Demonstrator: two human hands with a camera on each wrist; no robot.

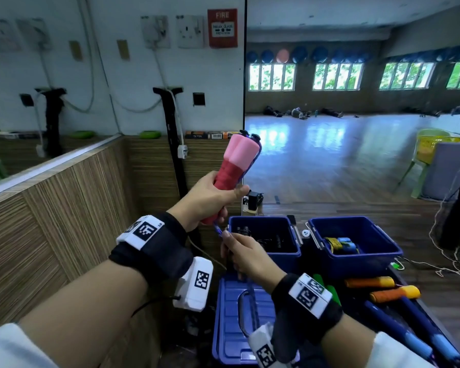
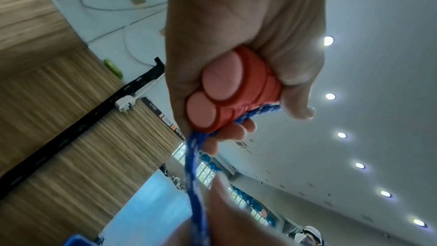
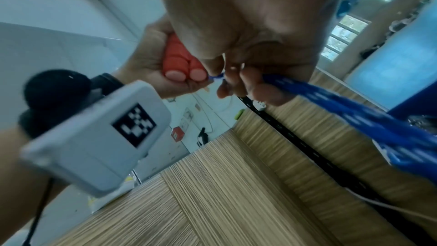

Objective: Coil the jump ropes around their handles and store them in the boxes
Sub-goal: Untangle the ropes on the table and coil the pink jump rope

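While the left hand [image 1: 205, 200] wraps its fingers and thumb round the two red handles [image 1: 230, 173], held side by side and tilted up to the right, their pink foam tops stand clear above the thumb and their flat ends show below the curled fingers in the left wrist view. From under those fingers the blue rope [image 1: 218, 230] drops straight into the right hand [image 1: 246, 254], whose fingers pinch it just beneath the handle ends; the rest trails down past the wrist over the blue lid [image 1: 231, 314]. Beyond the right fingertips sits an open blue box [image 1: 266, 257], and further right a second box [image 1: 356, 251] with a coiled rope already inside. Loose orange and blue handles lie at the far right.

The handles look light and firm, with a grippy wrap, so a mid-length hold suits them. Braided and limp, the rope will likely slacken unless kept taut close to the handles as each turn goes on.
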